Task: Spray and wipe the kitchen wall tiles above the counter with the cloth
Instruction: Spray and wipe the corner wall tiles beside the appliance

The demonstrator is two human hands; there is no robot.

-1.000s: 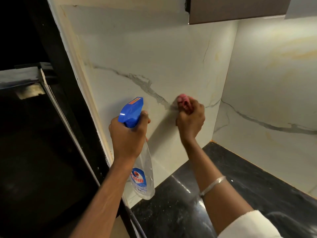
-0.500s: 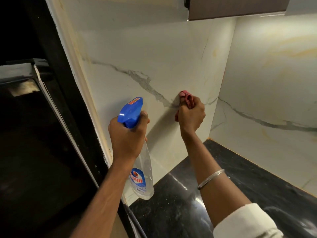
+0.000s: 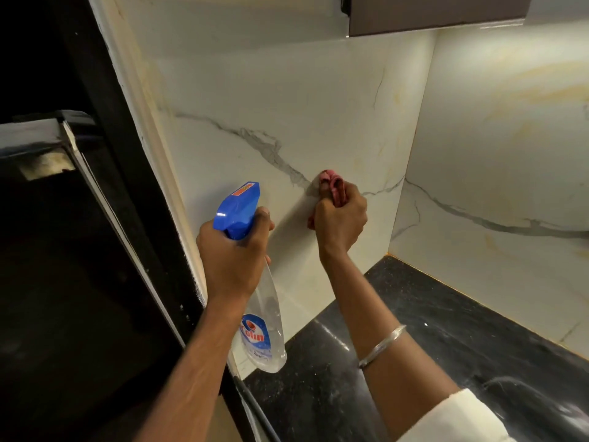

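My left hand grips the neck of a clear spray bottle with a blue trigger head, its nozzle pointing up towards the white marble-look wall tiles. My right hand grips a bunched pink cloth and presses it against the tile, right on a grey vein, a little left of the wall corner. Most of the cloth is hidden inside my fist.
A black glossy counter runs below the tiles. A second tiled wall meets the first at the corner on the right. A brown upper cabinet hangs overhead. A dark appliance stands close on the left.
My right hand with the cloth has slid slightly up and left along the tile, then settled on the grey vein. The left hand and bottle have stayed put.
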